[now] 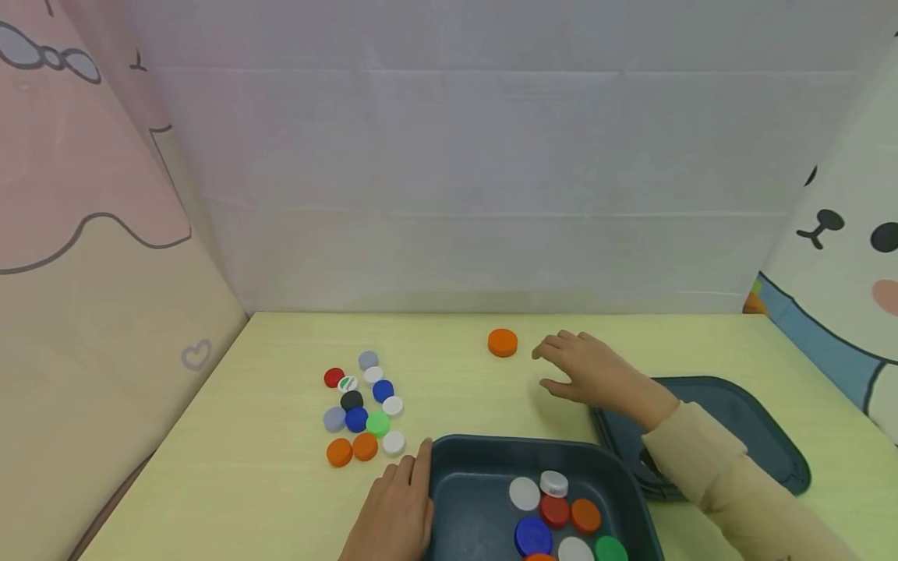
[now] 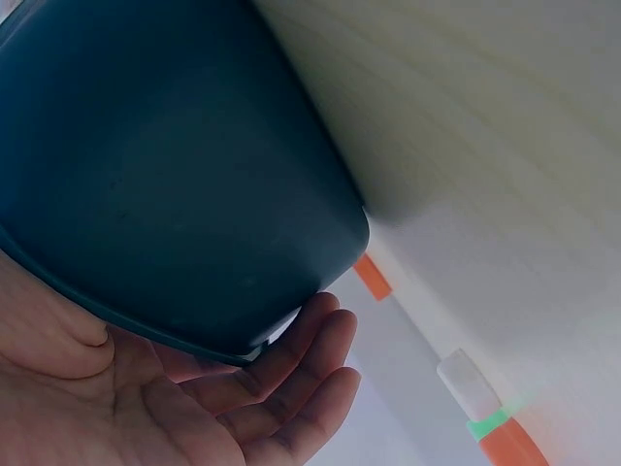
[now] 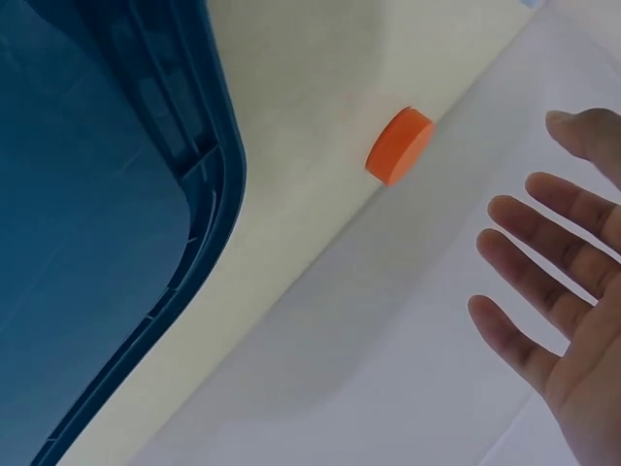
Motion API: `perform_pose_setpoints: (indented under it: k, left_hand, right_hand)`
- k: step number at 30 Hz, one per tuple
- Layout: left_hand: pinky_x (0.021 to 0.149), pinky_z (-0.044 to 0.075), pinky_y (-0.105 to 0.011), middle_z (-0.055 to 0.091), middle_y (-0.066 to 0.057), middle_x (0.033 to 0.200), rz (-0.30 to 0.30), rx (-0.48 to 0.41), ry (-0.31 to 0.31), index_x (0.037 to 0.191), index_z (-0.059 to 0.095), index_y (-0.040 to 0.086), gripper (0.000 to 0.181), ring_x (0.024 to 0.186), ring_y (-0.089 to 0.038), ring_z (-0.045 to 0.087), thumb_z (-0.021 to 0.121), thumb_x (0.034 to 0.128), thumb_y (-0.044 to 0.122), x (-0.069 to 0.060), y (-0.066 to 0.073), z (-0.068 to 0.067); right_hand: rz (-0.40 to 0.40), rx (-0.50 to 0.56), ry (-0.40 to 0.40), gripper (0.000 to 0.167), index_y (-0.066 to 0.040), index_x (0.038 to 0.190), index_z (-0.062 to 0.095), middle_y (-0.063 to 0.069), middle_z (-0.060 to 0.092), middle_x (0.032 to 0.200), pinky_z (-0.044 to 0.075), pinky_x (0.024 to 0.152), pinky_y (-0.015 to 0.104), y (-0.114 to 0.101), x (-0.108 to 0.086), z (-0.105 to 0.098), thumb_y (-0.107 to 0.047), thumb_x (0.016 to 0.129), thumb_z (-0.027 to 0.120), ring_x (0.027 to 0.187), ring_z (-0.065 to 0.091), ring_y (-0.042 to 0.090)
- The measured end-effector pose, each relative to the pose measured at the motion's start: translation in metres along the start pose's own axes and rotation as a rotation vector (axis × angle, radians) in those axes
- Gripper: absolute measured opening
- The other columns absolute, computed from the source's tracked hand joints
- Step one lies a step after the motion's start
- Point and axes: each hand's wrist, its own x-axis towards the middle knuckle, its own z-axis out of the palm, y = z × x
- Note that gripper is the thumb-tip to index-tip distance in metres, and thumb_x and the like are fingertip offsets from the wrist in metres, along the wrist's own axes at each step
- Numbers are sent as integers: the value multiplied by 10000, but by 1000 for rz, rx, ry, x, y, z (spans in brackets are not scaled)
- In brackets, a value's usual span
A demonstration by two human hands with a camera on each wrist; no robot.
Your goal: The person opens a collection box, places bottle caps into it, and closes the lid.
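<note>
A left hand, fingers close together, held a dark-blue plastic tray of multicolored round caps. Beyond, a right hand hung, fingers spread, near a round orange plastic cap on the pale-yellow table, where an off-centre nudge risked skidding it away.

Wears loose, plain, pale-beige cloth sleeve, lower right of head view | adds broad, smooth cuff of same cloth at wrist | shows bare right hand with slender, round-tipped fingers, right edge of right wrist view | shows bare left hand with creased palm, lower left of left wrist view
</note>
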Motion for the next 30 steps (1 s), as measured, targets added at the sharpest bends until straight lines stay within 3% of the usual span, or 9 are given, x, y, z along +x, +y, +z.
perform_pose_setpoints:
  k: [15, 30]
  left_hand:
    - [736, 464, -322, 560, -63, 1016, 3, 0, 15, 1339, 378, 28, 568, 771, -174, 458, 583, 847, 226, 0, 0, 0]
    - [682, 446, -299, 549, -53, 965, 25, 12, 41, 1332, 386, 25, 570, 739, -171, 447, 586, 834, 219, -1, -3, 2]
  right_hand:
    - [92, 29, -100, 360, -61, 1090, 601, 93, 617, 1052, 466, 796, 468, 21, 37, 8, -269, 805, 674, 945, 572, 291]
    - [207, 141, -227, 428, -44, 1177, 563, 121, 578, 1166, 437, 855, 476, 34, 68, 19, -286, 832, 640, 1041, 536, 312]
